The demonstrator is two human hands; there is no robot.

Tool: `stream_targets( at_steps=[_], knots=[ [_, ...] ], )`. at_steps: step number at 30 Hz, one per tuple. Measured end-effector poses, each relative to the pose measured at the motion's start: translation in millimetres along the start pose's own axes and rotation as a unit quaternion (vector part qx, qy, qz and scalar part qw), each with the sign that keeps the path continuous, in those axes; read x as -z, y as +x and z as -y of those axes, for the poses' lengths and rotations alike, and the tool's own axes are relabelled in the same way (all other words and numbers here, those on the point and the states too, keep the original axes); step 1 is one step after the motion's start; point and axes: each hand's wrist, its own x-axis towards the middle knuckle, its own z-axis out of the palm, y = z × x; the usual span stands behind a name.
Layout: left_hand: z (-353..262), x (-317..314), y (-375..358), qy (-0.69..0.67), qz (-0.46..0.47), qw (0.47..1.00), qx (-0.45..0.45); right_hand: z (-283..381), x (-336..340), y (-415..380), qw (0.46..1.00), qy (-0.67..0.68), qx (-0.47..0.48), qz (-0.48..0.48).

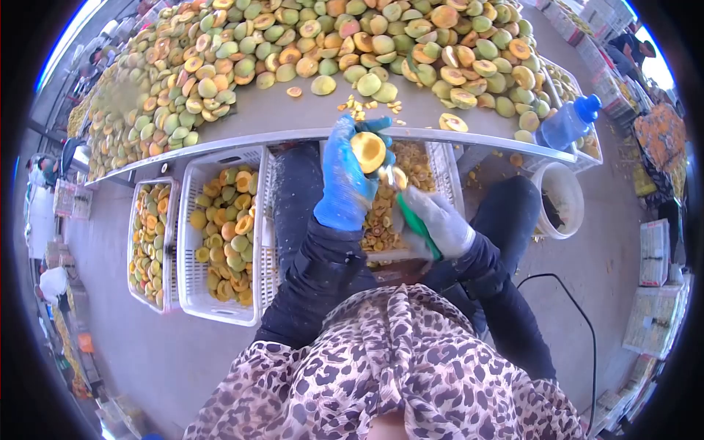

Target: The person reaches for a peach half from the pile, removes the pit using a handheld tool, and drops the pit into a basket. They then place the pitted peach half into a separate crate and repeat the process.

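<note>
- Your left hand (343,180), in a smooth, wrinkled blue glove, is raised just in front of the table's edge, its fingers curled round a fruit half (368,152).
- That fruit half is round and yellow, its moist-looking cut face turned up, with a rounded hollow in the middle.
- Your right hand (447,224), in a matte grey-white glove, is closed round the green handle of a tool (418,224); its metal tip, blurred, points up near the fruit half, with a yellow bit beside it.
- Below your hands, between your knees, a white plastic crate (447,176) holds small, ragged orange-brown pieces (378,224).
- Ahead, a flat grey table (271,110) with a shiny metal rim bears a heap of green-and-orange fruit (308,44), many pieces halved.
- At the table's right end stands a translucent blue bottle (561,126); below it, a round white bucket (577,209).
- To your left, a slatted white basket (187,257) holds more halves.
</note>
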Motion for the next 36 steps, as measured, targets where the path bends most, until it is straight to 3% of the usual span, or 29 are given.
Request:
stream_targets(
  at_steps=[1,2,3,5,7,8,9,11,12,13,15,17,18,19,21,22,23,24,25,26,27,28,30,31,34,36],
  knots=[
    [2,6,-3,0.005,-0.006,1.000,0.000,-6,-1,6,0.949,-0.221,0.116,-0.190],
    [4,10,-7,0.024,-0.048,0.999,0.007,-7,4,13,0.886,-0.339,0.179,-0.259],
    [7,10,-12,0.042,-0.089,0.995,0.015,-5,6,16,0.854,-0.394,0.210,-0.267],
    [28,27,-14,0.011,-0.065,0.998,-0.020,5,1,18,0.779,-0.507,0.221,-0.297],
    [22,24,-16,0.023,0.001,1.000,-0.016,7,-2,25,0.752,-0.557,0.186,-0.300],
    [26,14,-25,0.030,-0.066,0.997,-0.038,7,-3,28,0.721,-0.604,0.154,-0.302],
    [29,18,-27,0.030,-0.066,0.997,-0.039,3,-6,31,0.721,-0.605,0.155,-0.302],
    [37,30,-27,0.182,-0.064,0.971,-0.143,-9,-8,40,0.699,-0.626,0.136,-0.318],
    [31,36,-29,0.177,-0.080,0.979,-0.062,-15,-11,44,0.706,-0.619,0.130,-0.319],
    [28,43,-33,0.180,-0.078,0.979,-0.061,-22,-14,48,0.707,-0.616,0.129,-0.322],
    [30,63,-43,0.188,-0.119,0.971,-0.083,-42,-22,55,0.729,-0.619,0.120,-0.266],
    [33,88,-58,0.313,-0.113,0.928,-0.170,-59,-39,62,0.726,-0.632,0.109,-0.249],
    [25,104,-70,0.299,-0.095,0.945,-0.088,-62,-48,63,0.725,-0.640,0.106,-0.231],
    [19,98,-78,0.303,-0.094,0.944,-0.088,-66,-46,67,0.728,-0.636,0.107,-0.233],
    [-3,77,-91,0.188,-0.202,0.961,0.029,-85,-37,81,0.688,-0.665,0.090,-0.276],
    [-17,68,-95,0.255,-0.209,0.944,-0.024,-90,-6,88,0.716,-0.644,0.002,-0.269],
    [-29,64,-96,0.318,-0.216,0.920,-0.080,-113,27,92,0.687,-0.666,-0.043,-0.288],
    [-46,74,-91,0.407,-0.245,0.875,-0.092,-101,46,84,0.747,-0.581,-0.085,-0.311],
    [-64,90,-91,0.495,-0.273,0.820,-0.093,-95,55,74,0.748,-0.583,-0.085,-0.305],
    [-74,105,-86,0.496,-0.273,0.820,-0.090,-92,59,62,0.759,-0.581,-0.086,-0.282],
    [-78,123,-68,0.730,-0.268,0.588,-0.224,-89,63,57,0.767,-0.579,-0.082,-0.265],
    [-76,134,-46,0.868,-0.238,0.282,-0.333,-93,61,55,0.776,-0.568,-0.071,-0.263],
    [-55,120,19,0.759,-0.177,0.483,-0.400,-101,49,53,0.802,-0.540,-0.042,-0.251],
    [-44,108,50,0.690,-0.062,0.616,-0.376,-101,42,55,0.818,-0.522,-0.023,-0.240],
    [-6,52,148,0.721,0.003,0.603,-0.342,-95,25,60,0.815,-0.538,-0.072,-0.203],
    [28,60,211,0.750,0.050,0.586,-0.304,-91,21,59,0.833,-0.523,-0.009,-0.180]
  ],
)
